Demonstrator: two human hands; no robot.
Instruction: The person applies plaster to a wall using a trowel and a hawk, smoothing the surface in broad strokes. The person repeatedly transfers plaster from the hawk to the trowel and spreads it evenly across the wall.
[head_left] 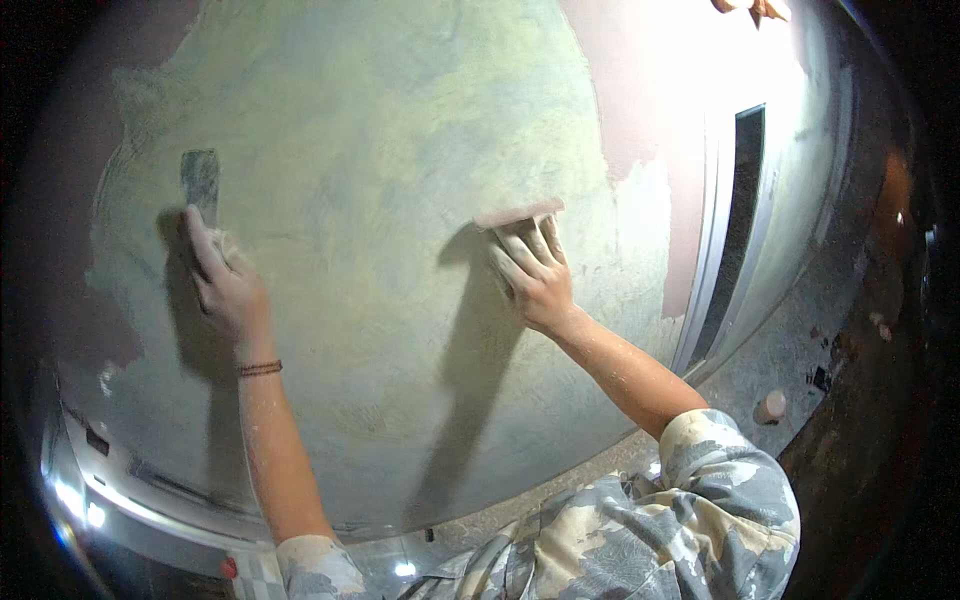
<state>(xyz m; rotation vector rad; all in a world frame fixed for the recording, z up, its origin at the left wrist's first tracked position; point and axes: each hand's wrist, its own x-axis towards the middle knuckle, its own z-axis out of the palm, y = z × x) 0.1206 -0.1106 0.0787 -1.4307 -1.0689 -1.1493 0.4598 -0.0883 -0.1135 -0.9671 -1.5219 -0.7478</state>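
My left hand (232, 288) is closed around a putty knife (200, 182), its grey blade pointing up in front of the wall (390, 130). The hand is dusty white, with a beaded bracelet (260, 368) at the wrist. Farther right, my right hand (538, 278) grips a flat pinkish-brown sanding block (520, 213), fingers bent under its lower side. The block's edge faces me and appears to rest against the wall; the contact itself is hard to see. Pale greenish-grey filler covers the wall in smeared patches.
Pink paint (640, 110) borders the filler on both sides. To the right stands a narrow dark opening with a white frame (703, 290). A small pale container (771, 406) is on the floor at lower right, near dark debris (822, 379). Bright light glares at upper right.
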